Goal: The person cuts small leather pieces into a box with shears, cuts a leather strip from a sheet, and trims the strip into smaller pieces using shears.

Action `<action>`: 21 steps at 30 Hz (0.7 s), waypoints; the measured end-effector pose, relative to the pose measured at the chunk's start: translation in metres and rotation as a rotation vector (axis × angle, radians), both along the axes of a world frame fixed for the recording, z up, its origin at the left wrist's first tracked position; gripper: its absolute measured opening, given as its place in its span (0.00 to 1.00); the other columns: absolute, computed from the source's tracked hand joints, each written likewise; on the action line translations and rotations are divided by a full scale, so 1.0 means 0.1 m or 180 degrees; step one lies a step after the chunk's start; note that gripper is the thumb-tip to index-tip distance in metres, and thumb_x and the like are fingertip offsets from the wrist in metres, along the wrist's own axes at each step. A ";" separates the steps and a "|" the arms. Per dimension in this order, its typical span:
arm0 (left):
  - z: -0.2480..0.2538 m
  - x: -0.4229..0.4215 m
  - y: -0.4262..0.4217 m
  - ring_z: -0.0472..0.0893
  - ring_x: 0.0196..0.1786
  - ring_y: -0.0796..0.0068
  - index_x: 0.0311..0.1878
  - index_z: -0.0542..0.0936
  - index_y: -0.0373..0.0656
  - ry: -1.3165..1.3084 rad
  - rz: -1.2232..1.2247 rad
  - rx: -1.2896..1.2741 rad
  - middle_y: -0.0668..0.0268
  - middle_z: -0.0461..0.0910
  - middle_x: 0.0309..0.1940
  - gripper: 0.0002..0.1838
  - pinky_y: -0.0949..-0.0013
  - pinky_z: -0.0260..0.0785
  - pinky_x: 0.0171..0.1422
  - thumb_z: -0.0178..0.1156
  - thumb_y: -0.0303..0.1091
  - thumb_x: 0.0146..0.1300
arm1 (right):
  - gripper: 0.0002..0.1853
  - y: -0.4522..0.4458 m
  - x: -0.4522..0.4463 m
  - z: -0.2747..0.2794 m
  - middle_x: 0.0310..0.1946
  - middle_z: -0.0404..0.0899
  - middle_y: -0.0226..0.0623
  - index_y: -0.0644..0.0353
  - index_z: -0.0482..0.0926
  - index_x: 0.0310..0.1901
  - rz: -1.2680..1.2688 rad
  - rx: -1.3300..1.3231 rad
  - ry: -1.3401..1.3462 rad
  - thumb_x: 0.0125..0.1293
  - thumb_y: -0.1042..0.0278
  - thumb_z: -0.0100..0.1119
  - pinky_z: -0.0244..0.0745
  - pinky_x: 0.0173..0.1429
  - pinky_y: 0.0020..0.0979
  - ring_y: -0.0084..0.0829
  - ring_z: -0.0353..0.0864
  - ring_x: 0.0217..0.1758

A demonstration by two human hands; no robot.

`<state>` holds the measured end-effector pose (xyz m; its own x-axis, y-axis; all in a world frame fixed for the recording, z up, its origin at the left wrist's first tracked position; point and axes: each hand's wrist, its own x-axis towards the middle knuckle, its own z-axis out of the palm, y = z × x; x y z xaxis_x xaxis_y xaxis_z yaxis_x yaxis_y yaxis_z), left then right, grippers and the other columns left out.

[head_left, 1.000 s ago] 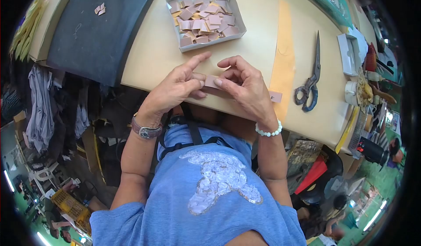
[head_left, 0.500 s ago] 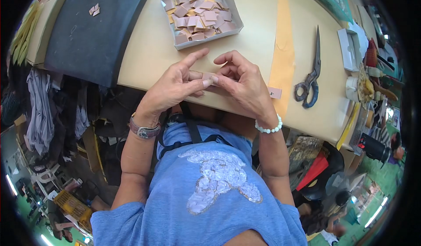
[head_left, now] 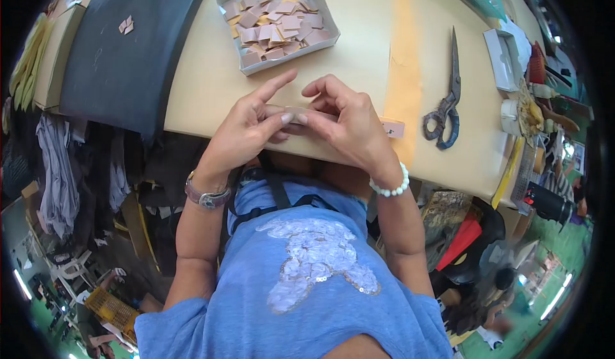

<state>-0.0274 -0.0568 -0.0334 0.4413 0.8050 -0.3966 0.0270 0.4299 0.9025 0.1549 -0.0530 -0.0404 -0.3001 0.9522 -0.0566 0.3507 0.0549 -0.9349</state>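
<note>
Thumbs [head_left: 286,119] drawn closer together; I see left hand [head_left: 245,127] and right hand [head_left: 353,127] pinching small pinkish tab [head_left: 295,111], mostly hidden.

From where I stand, the light falls bright and even over the tan surface [head_left: 362,45], leaving only faint shadows about the left hand [head_left: 246,128] and right hand [head_left: 352,125]. Beneath, the dark space [head_left: 160,179] swallows detail. White tubes [head_left: 556,296] glare low at both sides. Edges bow into a black rim, distant clutter looks smeared, and the middle is fairly crisp.
</note>
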 end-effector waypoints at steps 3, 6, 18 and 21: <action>0.12 -0.05 -0.01 0.78 0.40 0.81 0.67 0.57 0.43 0.0107 0.0197 0.0431 0.62 0.81 0.37 0.28 0.79 0.70 0.41 0.49 0.24 0.63 | 0.10 -0.10 0.19 0.35 0.24 0.77 0.36 0.65 0.74 0.33 0.0220 0.0515 -0.1126 0.51 0.73 0.64 0.69 0.29 0.25 0.28 0.76 0.23; 0.31 -0.20 0.01 0.79 0.39 0.81 0.66 0.58 0.41 0.0406 0.0623 0.0739 0.61 0.81 0.35 0.28 0.81 0.69 0.40 0.49 0.22 0.62 | 0.08 -0.22 0.51 0.65 0.23 0.76 0.34 0.62 0.75 0.27 0.0339 0.0526 -0.1351 0.47 0.72 0.66 0.70 0.34 0.30 0.33 0.76 0.25; 0.56 -0.22 -0.14 0.82 0.36 0.76 0.64 0.59 0.36 0.0019 0.0643 0.0828 0.58 0.81 0.32 0.27 0.83 0.71 0.37 0.51 0.24 0.61 | 0.06 -0.47 0.92 0.77 0.32 0.77 0.34 0.67 0.75 0.30 -0.0157 -0.0717 -0.0177 0.53 0.74 0.61 0.70 0.41 0.25 0.25 0.76 0.33; 0.52 -0.23 -0.17 0.82 0.37 0.77 0.64 0.58 0.36 0.0027 0.0606 0.0826 0.59 0.82 0.31 0.27 0.83 0.71 0.38 0.51 0.23 0.62 | 0.07 -0.50 0.93 0.69 0.32 0.77 0.32 0.68 0.75 0.35 -0.0492 -0.1171 0.0492 0.55 0.77 0.59 0.72 0.38 0.22 0.20 0.76 0.31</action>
